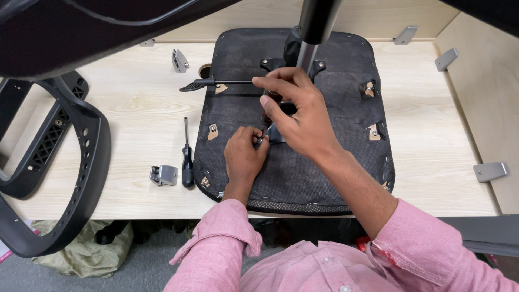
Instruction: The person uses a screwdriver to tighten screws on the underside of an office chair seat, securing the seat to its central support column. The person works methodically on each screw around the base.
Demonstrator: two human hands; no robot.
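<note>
While both hands work at the centre of the upturned seat pan (pixel 335 157), which lies black side up on the pale wooden table (pixel 135 103), the left hand (pixel 243 157) sits with fingers curled and fingertips pinched on a small metal part (pixel 260 140) at the edge of the mechanism plate. The right hand (pixel 294 111) reaches over from the far right side, fingers bent down around the black mechanism (pixel 275 103) just beyond the left fingertips; what exactly it grips is hidden under the palm. The two hands nearly touch at the fingertips. Directly beyond the right hand rises the gas-lift column (pixel 311 32), chrome below, black above. A thin black lever (pixel 216 83) runs out from under the right fingers toward the left. Left of the left hand, on the table just off the seat edge, lies a screwdriver (pixel 186 154) with black handle, and beside it a small grey metal bracket (pixel 163 174). Well to the left of both hands lies a black plastic chair frame (pixel 65 162). Both sleeves are pink
</note>
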